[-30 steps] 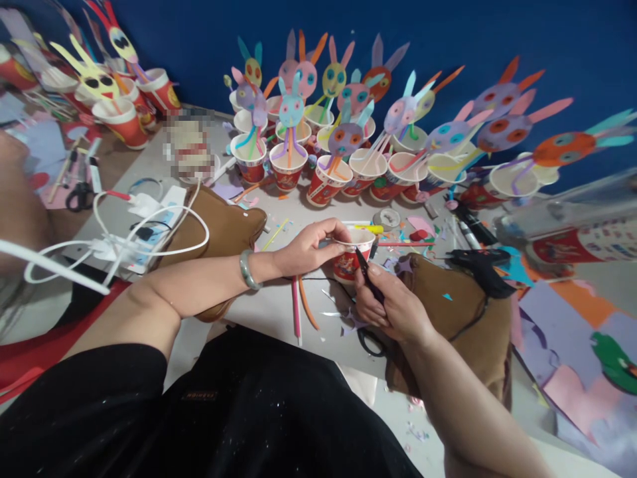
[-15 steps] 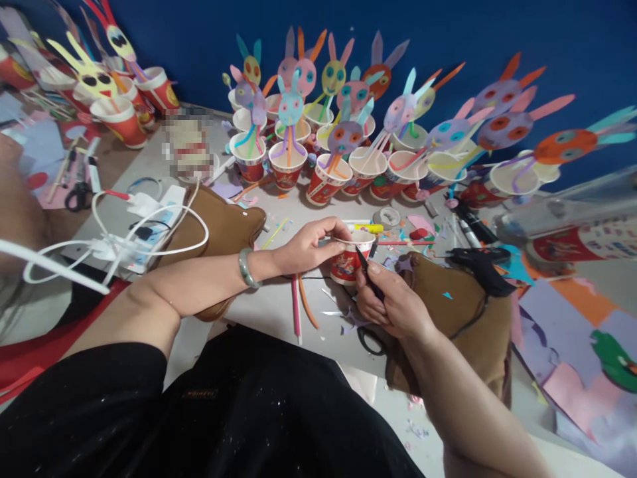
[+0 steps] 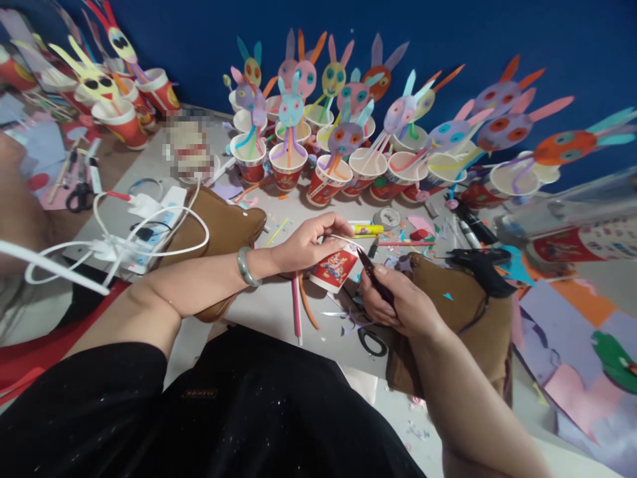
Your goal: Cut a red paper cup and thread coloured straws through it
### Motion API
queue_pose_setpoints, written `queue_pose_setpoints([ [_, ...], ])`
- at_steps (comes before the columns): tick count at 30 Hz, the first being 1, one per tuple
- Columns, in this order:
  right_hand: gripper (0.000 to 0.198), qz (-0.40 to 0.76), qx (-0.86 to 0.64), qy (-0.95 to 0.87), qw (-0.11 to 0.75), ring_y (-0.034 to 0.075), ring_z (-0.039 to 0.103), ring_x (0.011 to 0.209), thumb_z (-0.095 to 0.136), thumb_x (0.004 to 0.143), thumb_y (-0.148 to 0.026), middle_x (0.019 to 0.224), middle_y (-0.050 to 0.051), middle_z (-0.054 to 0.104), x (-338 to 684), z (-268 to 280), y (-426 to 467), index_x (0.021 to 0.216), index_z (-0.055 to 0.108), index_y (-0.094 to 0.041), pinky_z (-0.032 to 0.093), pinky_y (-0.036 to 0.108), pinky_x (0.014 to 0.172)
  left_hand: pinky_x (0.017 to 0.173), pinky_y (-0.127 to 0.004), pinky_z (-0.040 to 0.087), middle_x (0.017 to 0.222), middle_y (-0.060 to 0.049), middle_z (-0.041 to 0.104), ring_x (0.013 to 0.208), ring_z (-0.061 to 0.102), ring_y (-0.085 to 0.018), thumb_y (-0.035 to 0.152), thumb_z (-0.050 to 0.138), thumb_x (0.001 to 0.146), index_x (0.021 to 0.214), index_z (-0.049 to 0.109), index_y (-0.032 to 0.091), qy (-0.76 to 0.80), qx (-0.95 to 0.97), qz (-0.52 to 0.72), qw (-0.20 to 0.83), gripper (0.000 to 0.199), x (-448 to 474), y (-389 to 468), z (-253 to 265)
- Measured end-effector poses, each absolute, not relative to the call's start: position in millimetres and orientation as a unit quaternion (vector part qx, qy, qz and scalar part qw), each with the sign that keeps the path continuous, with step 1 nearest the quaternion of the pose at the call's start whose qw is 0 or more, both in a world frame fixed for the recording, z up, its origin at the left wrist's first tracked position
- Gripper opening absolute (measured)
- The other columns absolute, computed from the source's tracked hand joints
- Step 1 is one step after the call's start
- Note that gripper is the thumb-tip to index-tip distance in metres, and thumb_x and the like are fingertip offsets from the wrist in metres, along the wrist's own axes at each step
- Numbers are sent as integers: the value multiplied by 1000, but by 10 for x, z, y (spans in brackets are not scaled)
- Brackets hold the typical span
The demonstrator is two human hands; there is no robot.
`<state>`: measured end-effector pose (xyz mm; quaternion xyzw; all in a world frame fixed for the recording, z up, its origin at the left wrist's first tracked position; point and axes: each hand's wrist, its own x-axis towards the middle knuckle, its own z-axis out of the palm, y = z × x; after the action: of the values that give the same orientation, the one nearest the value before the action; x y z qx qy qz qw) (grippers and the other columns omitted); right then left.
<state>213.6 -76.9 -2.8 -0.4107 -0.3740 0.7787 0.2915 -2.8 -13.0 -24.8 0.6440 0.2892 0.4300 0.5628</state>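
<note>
Between two brown cushions [image 3: 450, 318], the right hand [image 3: 393, 299] closes around one black tool [image 3: 375, 282], tip at the rim of one tilted red cup [image 3: 332, 269] over the desk [image 3: 269, 315]; the left hand [image 3: 312, 241] pinches this rim. Beyond: one yellow marker [image 3: 367, 230], then over ten eared figures [image 3: 291, 108].

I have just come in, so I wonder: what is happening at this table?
A person's left hand holds a tilted red-and-white paper cup by its rim. The right hand grasps a dark, pointed tool, its tip at the rim; whether it is cutting, I cannot tell. Behind, similar cups stand grouped, with long-eared faces rising above them. A pink strip and an orange strip lie nearby.
</note>
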Motion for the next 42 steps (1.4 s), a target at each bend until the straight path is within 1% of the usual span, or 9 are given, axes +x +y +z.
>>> queue_pose_setpoints([
  [4,41,781,-409,-380,280,5,20,28,60,94,-57,39,-10,34,2113,-36,-777,76,56,-20,19,19,30,91,-31,53,107,-8,70,98,67,-16,24,65,90,106,62,16,283,659,433,546,17,-25,-151,-250],
  [10,41,792,-408,-360,278,5,20,28,61,94,-56,38,-10,33,2098,-35,-786,75,57,-19,18,19,30,89,-30,54,105,-8,70,96,68,-15,17,58,92,107,61,17,281,685,437,511,15,-47,-179,-218],
  [14,41,807,-395,-337,282,4,19,27,60,95,-54,38,-11,33,2084,-24,-794,75,57,-19,19,18,29,92,-30,54,110,-9,71,100,68,-16,21,57,95,110,61,17,276,702,434,493,17,-57,-198,-223],
  [18,38,821,-380,-314,287,5,18,28,57,97,-52,39,-11,33,2075,-16,-811,77,57,-20,22,17,30,91,-30,54,113,-10,72,100,69,-16,27,58,96,113,60,17,268,703,445,485,19,-45,-219,-260],
  [24,36,823,-375,-307,295,4,18,28,55,100,-49,39,-11,34,2075,-18,-829,79,57,-20,22,17,31,86,-29,54,109,-9,71,95,69,-15,23,56,96,113,59,18,254,707,459,474,18,-31,-239,-279],
  [29,38,802,-395,-333,299,4,21,28,63,95,-52,40,-11,37,2062,-31,-817,76,56,-19,21,17,31,76,-26,50,110,-8,68,85,63,-12,23,54,96,114,57,18,255,686,445,516,19,-35,-248,-233],
  [33,40,779,-416,-356,306,4,23,28,67,91,-54,39,-10,38,2051,-50,-807,75,57,-19,20,17,31,73,-26,47,102,-5,64,77,57,-10,22,54,95,115,55,18,268,672,431,540,20,-37,-254,-187],
  [42,41,788,-402,-354,302,4,21,27,64,93,-53,38,-10,35,2050,-39,-813,71,56,-19,19,18,30,62,-26,39,83,0,57,64,49,-9,24,51,97,116,52,18,255,670,425,553,21,-35,-268,-174],
])
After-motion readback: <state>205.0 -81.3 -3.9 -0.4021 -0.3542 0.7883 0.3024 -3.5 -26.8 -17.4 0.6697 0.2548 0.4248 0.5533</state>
